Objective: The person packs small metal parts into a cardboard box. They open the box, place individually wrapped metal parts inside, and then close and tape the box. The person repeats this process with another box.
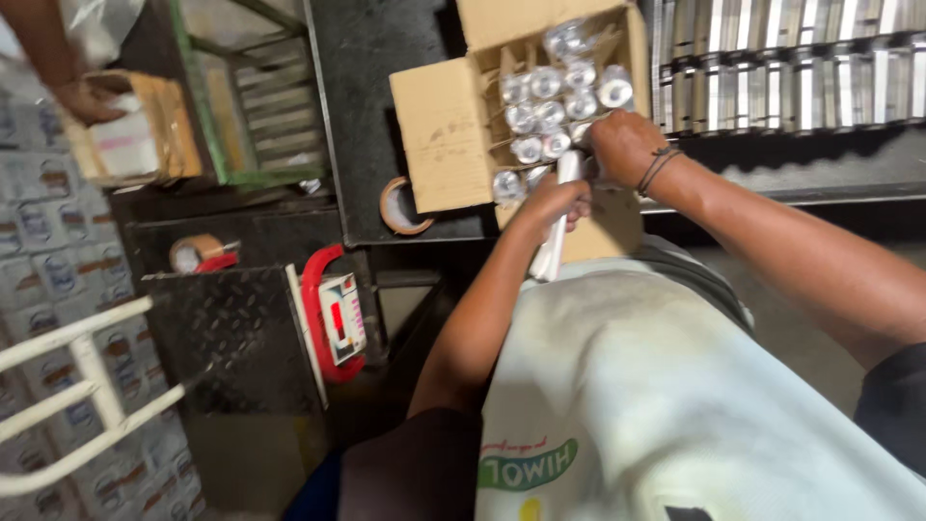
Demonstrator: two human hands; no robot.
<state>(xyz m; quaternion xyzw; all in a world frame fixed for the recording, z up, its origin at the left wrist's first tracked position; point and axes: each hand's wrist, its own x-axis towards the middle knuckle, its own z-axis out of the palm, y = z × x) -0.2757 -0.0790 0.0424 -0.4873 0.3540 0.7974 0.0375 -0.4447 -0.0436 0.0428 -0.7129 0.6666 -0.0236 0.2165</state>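
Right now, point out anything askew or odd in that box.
Nothing is spilled. In the cardboard box, the silver-topped containers sit in uneven rows, and the left hand holds a white tube at its edge.

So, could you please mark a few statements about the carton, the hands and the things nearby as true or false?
1. The cardboard carton stands open with shiny cylinders inside. True.
2. The left hand is empty. False: it grips a white tube-like object.
3. The right hand is at the carton's edge, among the cylinders. True.
4. A roll of tape lies inside the carton. False: it lies beside it on the dark surface.
5. Another person's hand rests on a box at upper left. True.
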